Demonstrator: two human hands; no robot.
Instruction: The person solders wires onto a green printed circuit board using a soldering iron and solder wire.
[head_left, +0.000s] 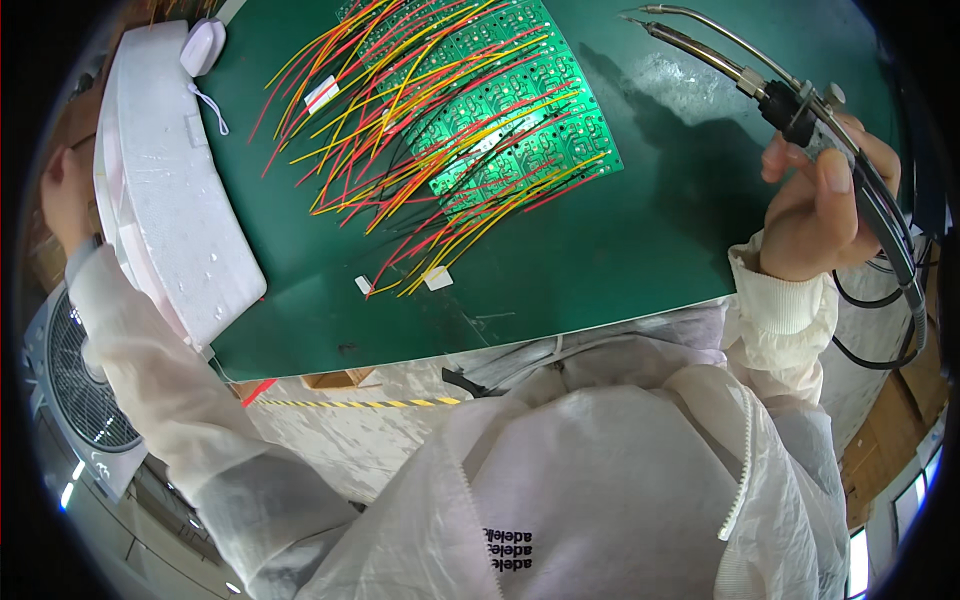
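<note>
Jacket [610, 470]: bodyward of right hand [822, 212].
Right hand: clamped on soldering iron [786, 112], likely clear of heat.
Left hand [66, 200]: grip cannot be told.
Circuit boards [592, 135]: between hands, presumably for reach.

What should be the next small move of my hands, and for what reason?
Perhaps bring the left hand to the boards: it is left of the white foam, and the right hand holds the iron away from them, so neither hand steadies them.
</note>
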